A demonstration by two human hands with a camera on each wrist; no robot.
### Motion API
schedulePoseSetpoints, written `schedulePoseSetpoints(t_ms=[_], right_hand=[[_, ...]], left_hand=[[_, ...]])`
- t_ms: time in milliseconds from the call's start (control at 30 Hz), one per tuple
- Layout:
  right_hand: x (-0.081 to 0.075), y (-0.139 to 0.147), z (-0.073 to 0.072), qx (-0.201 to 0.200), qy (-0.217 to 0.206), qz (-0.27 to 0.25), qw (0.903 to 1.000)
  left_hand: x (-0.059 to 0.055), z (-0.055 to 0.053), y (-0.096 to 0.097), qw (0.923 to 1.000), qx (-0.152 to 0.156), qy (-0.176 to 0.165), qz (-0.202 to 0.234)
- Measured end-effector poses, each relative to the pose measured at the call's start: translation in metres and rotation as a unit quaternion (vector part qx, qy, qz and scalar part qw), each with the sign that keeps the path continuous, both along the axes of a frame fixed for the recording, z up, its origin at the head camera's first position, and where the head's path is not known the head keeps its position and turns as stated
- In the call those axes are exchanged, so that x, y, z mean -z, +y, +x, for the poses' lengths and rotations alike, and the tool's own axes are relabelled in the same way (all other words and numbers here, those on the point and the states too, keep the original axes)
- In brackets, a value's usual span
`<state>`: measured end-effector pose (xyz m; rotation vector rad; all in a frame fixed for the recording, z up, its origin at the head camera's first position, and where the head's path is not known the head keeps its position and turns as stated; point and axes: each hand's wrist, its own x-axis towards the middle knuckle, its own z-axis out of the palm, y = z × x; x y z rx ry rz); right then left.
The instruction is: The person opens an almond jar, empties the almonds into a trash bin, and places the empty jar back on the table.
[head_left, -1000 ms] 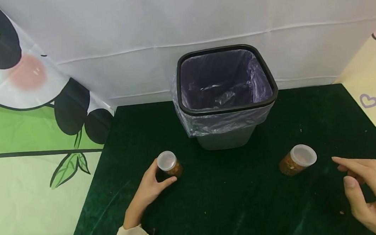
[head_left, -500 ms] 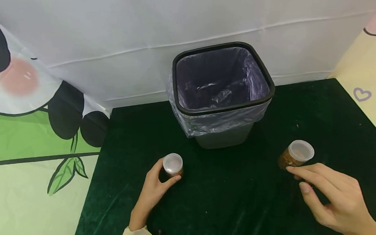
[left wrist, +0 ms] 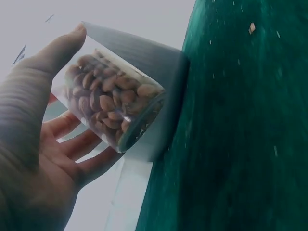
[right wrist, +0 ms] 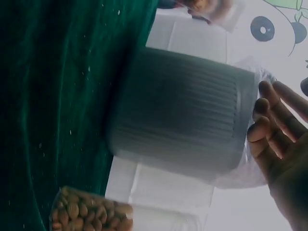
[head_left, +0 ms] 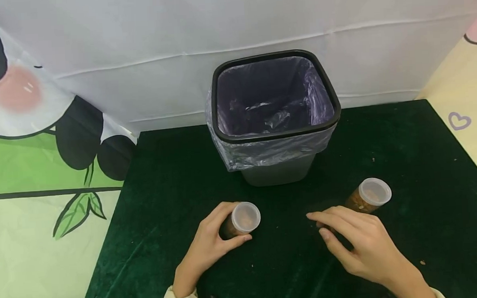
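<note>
My left hand [head_left: 209, 245] grips a clear plastic jar [head_left: 246, 217] with a whitish lid, thumb on one side and fingers on the other. Brown nuts fill much of this jar [left wrist: 113, 98] in the left wrist view, where it is tilted and its base looks raised off the green cloth. With fingers bent loosely and nothing between them, my right hand [head_left: 358, 241] hovers to the right of the held jar. Behind that hand, a second lidded jar of nuts [head_left: 375, 191] stands on the cloth, its lower part partly hidden.
A grey bin [head_left: 278, 171] with a black rim and a plastic liner stands at the back, behind both jars. Dark green cloth [head_left: 183, 170] covers the table. A white curtain [head_left: 155, 32] hangs behind, and small crumbs dot the cloth.
My left hand has moved right with its jar, which now appears lifted. The right hand has swept left past the second jar, which stays in place.
</note>
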<state>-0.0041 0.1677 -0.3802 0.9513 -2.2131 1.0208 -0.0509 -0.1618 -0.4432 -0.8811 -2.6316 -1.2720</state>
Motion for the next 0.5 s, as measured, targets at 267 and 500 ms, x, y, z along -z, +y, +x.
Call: schedulePoseSetpoints(t_ms=[267, 500], right_hand=[[0.012, -0.015, -0.007, 0.031, -0.081, 0.096, 0.9916], [0.017, -0.028, -0.008, 0.036, -0.15, 0.141, 0.9779]], left_hand=[[-0.007, 0.004, 0.026, 0.9975, 0.061, 0.028, 0.019], [-0.003, 0.008, 0.044, 0.9957, 0.07, 0.061, 0.003]])
